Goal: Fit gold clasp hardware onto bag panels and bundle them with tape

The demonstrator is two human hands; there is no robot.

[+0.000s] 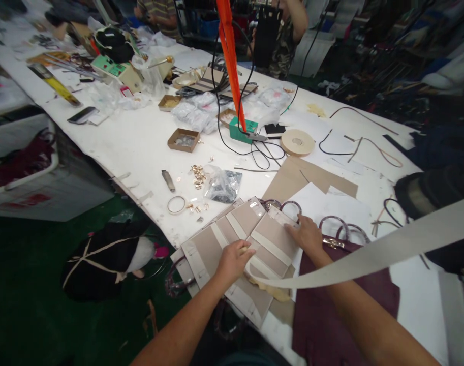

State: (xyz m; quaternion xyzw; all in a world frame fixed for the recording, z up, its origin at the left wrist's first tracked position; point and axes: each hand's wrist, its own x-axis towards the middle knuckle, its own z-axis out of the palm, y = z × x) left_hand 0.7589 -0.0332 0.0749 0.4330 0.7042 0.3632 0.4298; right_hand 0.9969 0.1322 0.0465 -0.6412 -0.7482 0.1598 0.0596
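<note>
A beige bag panel (276, 239) with pale strips across it lies tilted on top of similar panels (232, 231), several of which have dark handles. My left hand (234, 259) is closed at its left edge, fingers bent in a pinch. On the right edge, near a ring-shaped handle, my right hand (307, 234) grips the same panel with the thumb on top. A long pale band (384, 241) runs from the right side of the view to the panel's lower edge. Beside my right forearm lies a dark maroon handbag (346, 300) with a gold clasp.
Gold metal fittings (197, 175), a plastic bag (224, 183) and a tape ring (176, 204) lie farther up the white table (140, 147). Beyond are a cardboard box (183, 140), a tape roll (297, 142) and a hanging orange strap (232, 61). Another person (288, 40) stands across the table.
</note>
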